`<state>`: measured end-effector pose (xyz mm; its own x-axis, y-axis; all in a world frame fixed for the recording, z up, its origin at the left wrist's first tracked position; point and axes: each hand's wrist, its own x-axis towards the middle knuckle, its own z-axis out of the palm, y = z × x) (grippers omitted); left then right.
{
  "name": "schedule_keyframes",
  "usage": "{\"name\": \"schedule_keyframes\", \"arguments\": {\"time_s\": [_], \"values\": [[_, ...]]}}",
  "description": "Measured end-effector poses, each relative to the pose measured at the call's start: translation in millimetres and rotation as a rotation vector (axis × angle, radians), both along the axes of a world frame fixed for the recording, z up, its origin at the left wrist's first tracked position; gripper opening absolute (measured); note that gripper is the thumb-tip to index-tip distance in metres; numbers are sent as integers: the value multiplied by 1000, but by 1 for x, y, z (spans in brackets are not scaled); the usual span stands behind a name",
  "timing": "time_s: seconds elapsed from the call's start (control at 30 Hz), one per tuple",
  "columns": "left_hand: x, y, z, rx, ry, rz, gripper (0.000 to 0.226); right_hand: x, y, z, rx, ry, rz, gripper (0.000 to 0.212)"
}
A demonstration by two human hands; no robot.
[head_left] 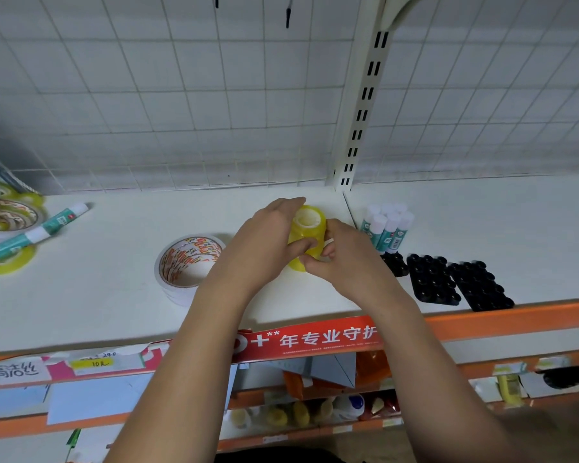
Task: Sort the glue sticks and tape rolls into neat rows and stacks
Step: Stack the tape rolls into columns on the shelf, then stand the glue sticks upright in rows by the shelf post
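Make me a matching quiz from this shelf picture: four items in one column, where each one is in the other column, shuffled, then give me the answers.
Things
1. yellow tape stack
2. white tape roll with red print
3. upright glue sticks
4. black trays

Places
A. standing in a cluster just right of the right hand
B. gripped between the left hand and the right hand
C. lying flat on the shelf, beside the left forearm
D. farthest right, near the shelf's front edge

Pairs: 1-B, 2-C, 3-A, 4-D
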<state>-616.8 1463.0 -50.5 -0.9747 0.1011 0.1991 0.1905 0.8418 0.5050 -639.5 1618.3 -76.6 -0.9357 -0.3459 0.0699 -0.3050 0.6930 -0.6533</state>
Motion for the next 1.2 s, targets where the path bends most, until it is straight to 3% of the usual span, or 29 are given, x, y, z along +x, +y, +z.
{"name": "schedule_keyframes", "arguments": {"time_s": [0.2,0.37,0.53,0.87,1.2], "values": [[7,-8,5,-74,-21,38,85,15,16,10,120,4,-37,56],[39,-39,20,-122,114,104,49,43,7,30,125,83,29,16],[81,-86,28,-159,198,247,28,57,-65,47,86,127,194,12],[191,-227,17,-243,72,572,28,109,-251,53,11,187,590,13],[238,-337,8,-244,34,615,25,146,-372,28,18,164,634,16]]}}
